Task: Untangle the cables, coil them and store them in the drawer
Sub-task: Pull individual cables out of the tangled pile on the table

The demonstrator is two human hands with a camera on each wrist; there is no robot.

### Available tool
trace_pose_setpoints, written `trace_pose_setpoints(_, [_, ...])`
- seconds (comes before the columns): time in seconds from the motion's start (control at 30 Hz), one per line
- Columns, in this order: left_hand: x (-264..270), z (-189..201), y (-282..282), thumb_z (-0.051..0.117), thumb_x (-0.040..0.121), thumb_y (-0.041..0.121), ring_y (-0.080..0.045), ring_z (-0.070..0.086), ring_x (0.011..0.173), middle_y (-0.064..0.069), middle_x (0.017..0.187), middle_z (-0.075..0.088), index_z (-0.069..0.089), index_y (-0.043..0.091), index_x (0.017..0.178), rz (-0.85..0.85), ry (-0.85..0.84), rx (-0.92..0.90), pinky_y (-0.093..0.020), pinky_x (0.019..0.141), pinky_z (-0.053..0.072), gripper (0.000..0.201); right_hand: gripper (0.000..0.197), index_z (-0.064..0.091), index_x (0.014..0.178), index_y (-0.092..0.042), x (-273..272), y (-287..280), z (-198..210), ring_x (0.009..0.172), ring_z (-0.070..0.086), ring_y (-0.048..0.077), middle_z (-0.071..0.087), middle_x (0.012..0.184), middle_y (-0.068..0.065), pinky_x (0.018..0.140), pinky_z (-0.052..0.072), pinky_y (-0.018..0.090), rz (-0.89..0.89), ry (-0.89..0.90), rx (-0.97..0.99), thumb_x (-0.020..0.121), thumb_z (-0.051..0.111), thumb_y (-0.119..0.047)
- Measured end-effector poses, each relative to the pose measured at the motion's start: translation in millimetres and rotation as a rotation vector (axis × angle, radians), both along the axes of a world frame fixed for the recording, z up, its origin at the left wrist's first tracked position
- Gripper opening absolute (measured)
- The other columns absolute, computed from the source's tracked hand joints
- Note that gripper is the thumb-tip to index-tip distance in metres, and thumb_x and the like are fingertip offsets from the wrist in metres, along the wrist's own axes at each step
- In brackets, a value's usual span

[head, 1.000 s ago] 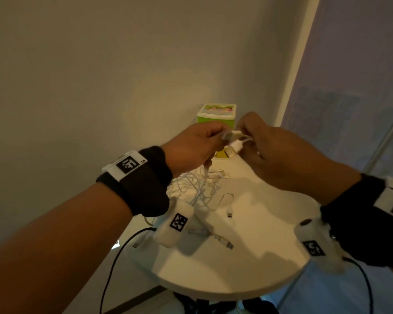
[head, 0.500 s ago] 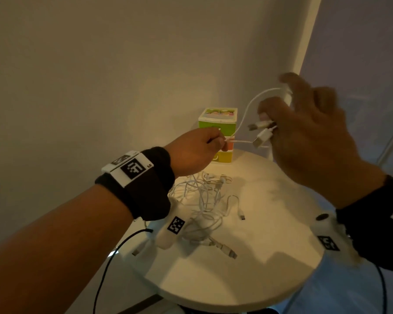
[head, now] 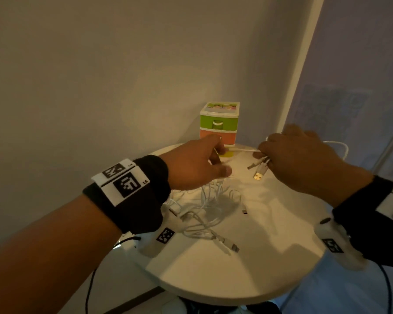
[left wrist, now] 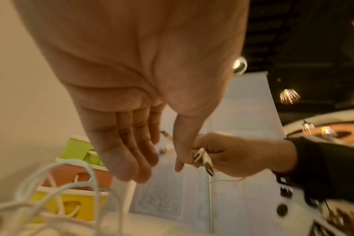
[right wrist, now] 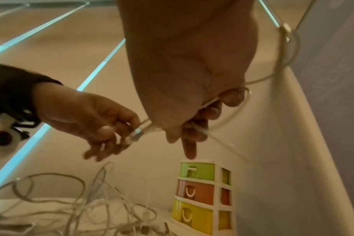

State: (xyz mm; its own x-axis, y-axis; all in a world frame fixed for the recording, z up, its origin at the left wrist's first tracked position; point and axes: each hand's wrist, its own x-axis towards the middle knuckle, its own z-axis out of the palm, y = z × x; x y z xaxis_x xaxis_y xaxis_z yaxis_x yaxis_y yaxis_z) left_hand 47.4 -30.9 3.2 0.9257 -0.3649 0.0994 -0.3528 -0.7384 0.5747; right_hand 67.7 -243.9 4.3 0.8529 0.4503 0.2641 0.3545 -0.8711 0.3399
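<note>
Your right hand (head: 297, 159), right of centre in the head view, grasps a white cable (head: 243, 150), its two plug ends (head: 260, 172) hanging from your curled fingers. The cable runs left to your left hand (head: 195, 166) at centre frame; in the left wrist view that hand's fingers (left wrist: 119, 151) lie straight and relaxed, and whether they pinch the strand you cannot tell. Below both hands, the tangled cables (head: 204, 209) lie heaped on the round white table (head: 247, 275). The small drawer unit (head: 218, 123), with green, orange and yellow drawers all closed, stands at the table's far edge, just behind your left hand.
</note>
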Motion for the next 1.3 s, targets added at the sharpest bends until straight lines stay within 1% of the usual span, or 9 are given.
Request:
trace_pose_setpoints(0.17, [-16.4, -9.3, 18.2, 0.067, 0.086, 0.032, -0.005, 0.059, 0.081, 0.012, 0.1, 0.066, 0.06, 0.031, 0.106, -0.154, 0.132, 0.435, -0.02, 0.069, 0.044, 0.021, 0.037, 0.048, 0.129, -0.035, 6.0, -13.3, -13.8, 0.104, 0.054, 0.031, 0.051, 0.117, 0.006, 0.085, 0.05, 0.045, -0.148, 0.181, -0.009, 0.092, 0.042, -0.036])
trace_pose_setpoints(0.3, [-23.4, -16.3, 22.8, 0.072, 0.083, 0.027, 0.001, 0.059, 0.075, 0.012, 0.095, 0.071, 0.071, 0.032, 0.096, -0.248, 0.242, 0.498, -0.012, 0.068, 0.042, 0.015, 0.035, 0.049, 0.126, -0.031, 8.2, -8.8, -13.0, 0.094, 0.059, 0.031, 0.054, 0.114, 0.004, 0.075, 0.054, 0.044, -0.118, 0.129, 0.054, 0.091, 0.047, -0.038])
trace_pose_setpoints(0.53, [-23.9, -34.2, 21.6, 0.073, 0.081, 0.03, -0.005, 0.056, 0.082, 0.013, 0.103, 0.065, 0.068, 0.033, 0.113, -0.247, 0.136, 0.646, -0.017, 0.072, 0.043, 0.033, 0.022, 0.053, 0.11, -0.033, 6.9, 2.2, -15.4, 0.089, 0.061, 0.025, 0.065, 0.101, 0.002, 0.079, 0.053, 0.041, -0.148, 0.191, 0.198, 0.091, 0.051, -0.043])
trace_pose_setpoints(0.6, [-20.9, -30.4, 28.2, 0.069, 0.083, 0.023, 0.0, 0.051, 0.075, 0.015, 0.101, 0.06, 0.067, 0.034, 0.111, -0.239, 0.111, 0.596, -0.012, 0.068, 0.039, 0.03, 0.027, 0.049, 0.108, -0.035, 4.7, 4.8, -16.9, 0.086, 0.059, 0.024, 0.063, 0.097, 0.002, 0.078, 0.053, 0.042, -0.132, 0.235, 0.254, 0.088, 0.051, -0.052])
trace_pose_setpoints(0.77, [-9.5, -7.4, 58.2, 0.06, 0.089, 0.014, -0.002, 0.058, 0.087, 0.017, 0.102, 0.062, 0.068, 0.033, 0.102, -0.083, 0.051, 0.349, -0.014, 0.072, 0.046, 0.024, 0.054, 0.045, 0.11, -0.04, -5.4, 8.4, -13.2, 0.087, 0.058, 0.027, 0.054, 0.092, 0.001, 0.077, 0.053, 0.044, -0.047, 0.216, 0.183, 0.081, 0.016, -0.073])
trace_pose_setpoints(0.9, [-4.0, -1.1, 63.7, 0.056, 0.094, 0.03, -0.002, 0.064, 0.081, 0.014, 0.097, 0.066, 0.064, 0.03, 0.104, 0.009, -0.027, 0.187, -0.02, 0.07, 0.046, 0.013, 0.031, 0.037, 0.116, -0.039, -12.5, 20.7, -8.7, 0.092, 0.058, 0.02, 0.054, 0.104, -0.006, 0.081, 0.047, 0.042, 0.002, 0.171, 0.033, 0.096, 0.022, -0.056])
trace_pose_setpoints(1.03, [-12.9, 6.6, 43.0, 0.048, 0.09, 0.055, -0.007, 0.07, 0.084, 0.008, 0.101, 0.068, 0.057, 0.027, 0.117, -0.08, 0.121, -0.026, -0.026, 0.075, 0.059, 0.04, 0.032, 0.046, 0.099, -0.026, -13.9, 44.1, -8.0, 0.071, 0.05, 0.007, 0.051, 0.083, -0.01, 0.064, 0.043, 0.022, 0.215, 0.273, 0.251, 0.094, 0.027, -0.053])
trace_pose_setpoints(1.17, [-19.0, 7.1, 25.2, 0.037, 0.095, 0.05, -0.017, 0.069, 0.078, -0.003, 0.098, 0.067, 0.059, 0.016, 0.11, -0.143, 0.103, -0.145, -0.028, 0.07, 0.059, 0.043, 0.022, 0.056, 0.108, -0.02, -15.2, 55.4, -10.6, 0.078, 0.062, 0.021, 0.066, 0.093, 0.005, 0.067, 0.053, 0.038, 0.419, 0.213, 0.304, 0.1, 0.037, -0.028])
trace_pose_setpoints(1.3, [-19.3, 9.5, 28.2, 0.044, 0.098, 0.04, -0.005, 0.061, 0.057, -0.005, 0.086, 0.068, 0.06, 0.011, 0.097, -0.128, -0.001, -0.156, -0.018, 0.058, 0.053, 0.033, 0.022, 0.059, 0.101, -0.014, -18.3, 63.5, -8.1, 0.07, 0.057, 0.021, 0.065, 0.088, 0.011, 0.063, 0.05, 0.039, 0.481, 0.208, 0.304, 0.098, 0.038, -0.022])
